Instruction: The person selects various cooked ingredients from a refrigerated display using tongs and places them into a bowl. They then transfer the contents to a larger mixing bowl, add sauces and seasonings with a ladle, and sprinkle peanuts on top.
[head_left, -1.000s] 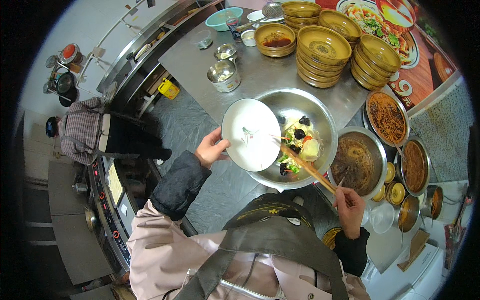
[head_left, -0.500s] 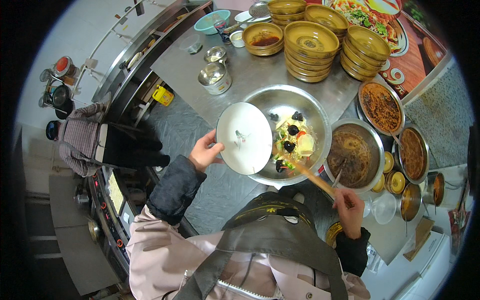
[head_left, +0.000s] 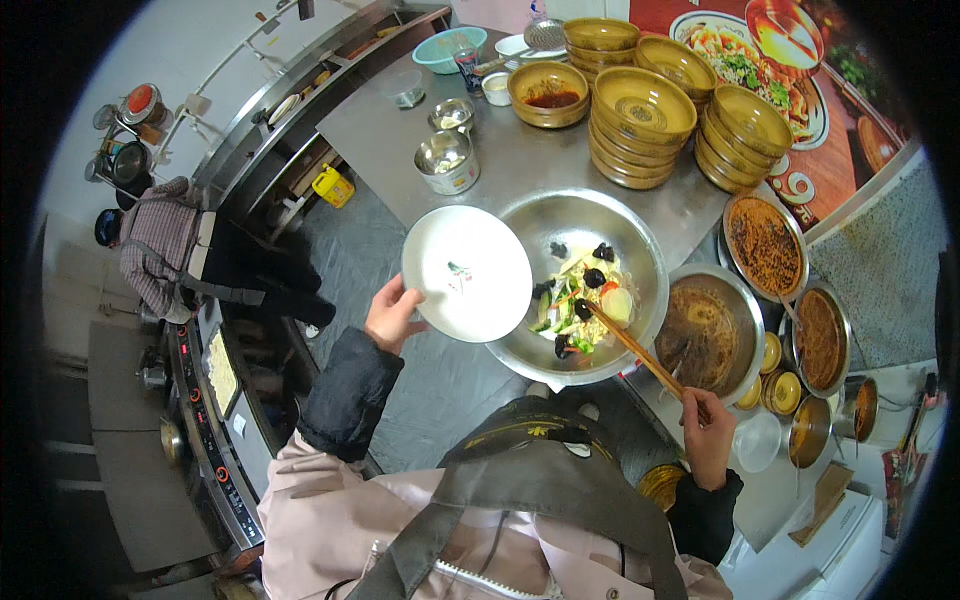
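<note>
Your left fingers [head_left: 408, 301] pinch the plate [head_left: 467, 274], right fingers [head_left: 692, 406] clasp chopsticks [head_left: 637, 352]; a slack left pinch could drop the plate into the bowl [head_left: 628, 237] between them.

A commercial kitchen: stacked bowls [head_left: 632, 155], steel counter [head_left: 375, 130], probably a cooking range [head_left: 212, 440].

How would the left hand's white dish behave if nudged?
The white dish is probably rigid, given its even outline. Its smooth surface may be slippery; held at one edge by the left hand, it could tip.
</note>
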